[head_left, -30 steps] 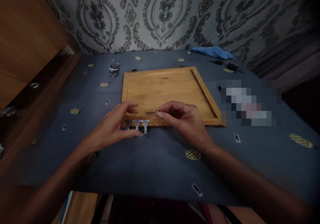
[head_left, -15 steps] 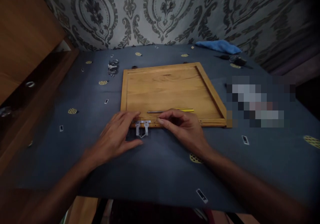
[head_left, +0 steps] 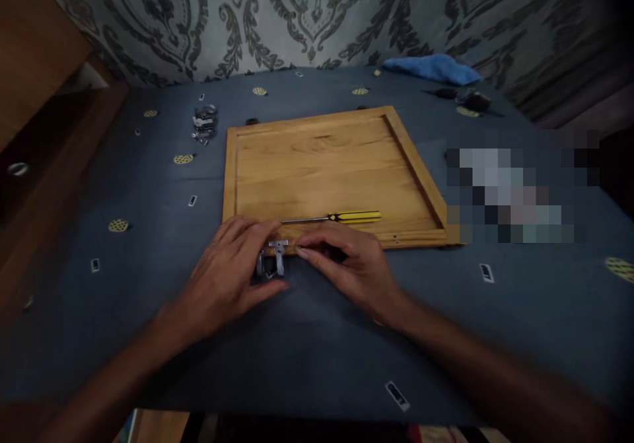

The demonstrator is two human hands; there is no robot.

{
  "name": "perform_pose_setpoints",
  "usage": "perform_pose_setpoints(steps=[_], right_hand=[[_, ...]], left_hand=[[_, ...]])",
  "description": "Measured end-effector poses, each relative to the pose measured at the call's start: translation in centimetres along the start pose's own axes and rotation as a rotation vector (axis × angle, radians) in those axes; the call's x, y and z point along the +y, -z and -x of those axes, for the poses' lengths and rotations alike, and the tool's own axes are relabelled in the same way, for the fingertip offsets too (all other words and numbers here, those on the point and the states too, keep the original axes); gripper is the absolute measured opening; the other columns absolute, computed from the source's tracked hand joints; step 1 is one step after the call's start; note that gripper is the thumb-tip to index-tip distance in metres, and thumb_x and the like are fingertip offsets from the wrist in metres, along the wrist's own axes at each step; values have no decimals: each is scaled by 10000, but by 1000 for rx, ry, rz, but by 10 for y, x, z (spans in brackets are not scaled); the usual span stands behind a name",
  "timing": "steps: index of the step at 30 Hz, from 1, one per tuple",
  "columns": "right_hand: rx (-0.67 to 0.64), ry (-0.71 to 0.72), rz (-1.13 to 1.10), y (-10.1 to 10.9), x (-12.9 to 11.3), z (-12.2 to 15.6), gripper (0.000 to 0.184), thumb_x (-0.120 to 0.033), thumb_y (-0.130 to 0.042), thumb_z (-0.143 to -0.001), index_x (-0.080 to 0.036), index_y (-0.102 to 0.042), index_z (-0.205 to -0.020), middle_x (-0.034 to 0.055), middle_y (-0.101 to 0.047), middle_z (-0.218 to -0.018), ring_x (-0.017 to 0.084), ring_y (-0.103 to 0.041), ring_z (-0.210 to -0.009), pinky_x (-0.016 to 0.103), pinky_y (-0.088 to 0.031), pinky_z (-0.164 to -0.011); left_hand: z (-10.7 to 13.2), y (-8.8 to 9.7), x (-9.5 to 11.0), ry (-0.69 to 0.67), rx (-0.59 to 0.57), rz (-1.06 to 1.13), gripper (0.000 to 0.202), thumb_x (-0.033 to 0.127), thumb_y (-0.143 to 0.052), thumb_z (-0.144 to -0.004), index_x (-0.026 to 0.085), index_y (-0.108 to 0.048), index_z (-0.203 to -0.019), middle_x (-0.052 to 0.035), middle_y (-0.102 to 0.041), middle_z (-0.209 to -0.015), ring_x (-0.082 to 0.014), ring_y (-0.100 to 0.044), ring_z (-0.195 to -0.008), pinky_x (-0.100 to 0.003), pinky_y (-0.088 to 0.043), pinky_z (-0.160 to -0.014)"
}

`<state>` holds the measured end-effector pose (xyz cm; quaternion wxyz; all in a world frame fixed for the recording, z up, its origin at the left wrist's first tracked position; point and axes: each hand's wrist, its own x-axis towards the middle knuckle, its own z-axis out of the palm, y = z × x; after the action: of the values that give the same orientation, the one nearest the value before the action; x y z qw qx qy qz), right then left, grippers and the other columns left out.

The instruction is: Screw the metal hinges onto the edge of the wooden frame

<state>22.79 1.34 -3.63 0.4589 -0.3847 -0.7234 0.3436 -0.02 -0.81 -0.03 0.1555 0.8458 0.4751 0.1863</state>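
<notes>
A wooden panel [head_left: 317, 166] with a raised frame lies flat on the cloth-covered table. A metal cabinet hinge [head_left: 279, 250] sits at its near edge, left of the middle, with its arms pointing towards me. My left hand [head_left: 230, 265] holds the hinge there, fingers over the frame and thumb below; the palm hides its left part. Just right of the hinge, my right hand [head_left: 349, 258] pinches a tiny metal piece, apparently a screw [head_left: 299, 248], at the frame. A yellow-and-black screwdriver [head_left: 354, 216] rests on the panel behind my right hand.
Several more metal hinges [head_left: 205, 125] lie beyond the panel's left side. A blue cloth [head_left: 430, 68] and a dark tool [head_left: 470, 98] are at the back right. A blurred-out item [head_left: 515, 189] lies right of the panel. Wooden furniture [head_left: 39, 60] borders the table's left side.
My right hand has moved slightly left and closer to the hinge, still pinching. My left hand stays at the hinge. The whole view has shifted a little, and more of the screwdriver's handle shows.
</notes>
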Motion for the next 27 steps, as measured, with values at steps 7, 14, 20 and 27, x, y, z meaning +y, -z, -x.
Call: perform_pose_setpoints(steps=[7,14,20,27], right_hand=[[-15,32,43,3,0,1,58,-217,-732,-960,-248,-772,-932,6,-811,-864,163,-745,-773,294,-580,-743],[-33,92,123,3,-1,1,60,-196,-716,-981,-224,-746,-936,14,-809,-874,165,-755,-814,278,-566,-766],[-44,112,144,2,0,3,66,-209,-697,-998,-216,-744,-952,28,-808,-909,178,-750,-856,294,-565,-791],[-50,185,165,-4,0,-1,72,-205,-684,-1007,-196,-746,-973,40,-806,-906,187,-747,-842,295,-567,-778]], left_hand=[[0,-5,-4,1,-4,56,632,319,-801,-882,282,-499,-1437,-76,-677,-1272,-310,-623,-1204,-470,-542,-1029],[-2,-2,0,32,-10,59,619,287,-805,-880,308,-493,-1414,-51,-709,-1216,-292,-635,-1149,-440,-544,-975],[-1,-3,0,98,8,97,650,318,-835,-868,332,-497,-1422,-38,-735,-1173,-294,-647,-1122,-442,-543,-953],[-1,-4,-1,54,12,69,702,289,-847,-858,312,-461,-1445,-32,-744,-1184,-289,-640,-1161,-443,-537,-993]])
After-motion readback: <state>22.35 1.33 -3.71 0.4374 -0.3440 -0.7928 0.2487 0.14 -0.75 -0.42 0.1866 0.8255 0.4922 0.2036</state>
